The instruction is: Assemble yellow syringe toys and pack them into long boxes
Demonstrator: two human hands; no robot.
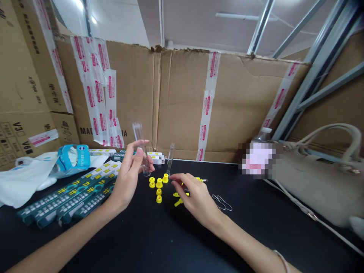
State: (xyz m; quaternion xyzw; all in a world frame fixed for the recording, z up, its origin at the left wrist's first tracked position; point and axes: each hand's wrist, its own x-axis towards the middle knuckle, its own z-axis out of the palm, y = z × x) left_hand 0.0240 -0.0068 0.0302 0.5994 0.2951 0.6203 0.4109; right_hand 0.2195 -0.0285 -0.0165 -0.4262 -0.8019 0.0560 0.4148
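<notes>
My left hand [132, 170] is raised at the left of the middle, its fingers closed around clear tubes [138, 132]. They stand nearly upright; how many there are is hard to make out. My right hand [195, 193] hovers low over the black tabletop, thumb and index finger bent with a small gap between the tips. Just beyond those fingertips are a yellow stopper [165, 178] and another clear tube [171, 158], upright and slightly tilted. More yellow stoppers [159, 184] stand in a loose group between my hands. Yellow pieces [178, 202] lie partly hidden behind my right hand.
Bent metal wire hooks [223, 203] lie right of my right hand. Dark green long boxes [71, 193], a blue packet [73, 157] and a white bag [28, 176] fill the left. A bottle [259, 155] and beige handbag [315, 178] stand right. Cardboard [182, 102] walls the back.
</notes>
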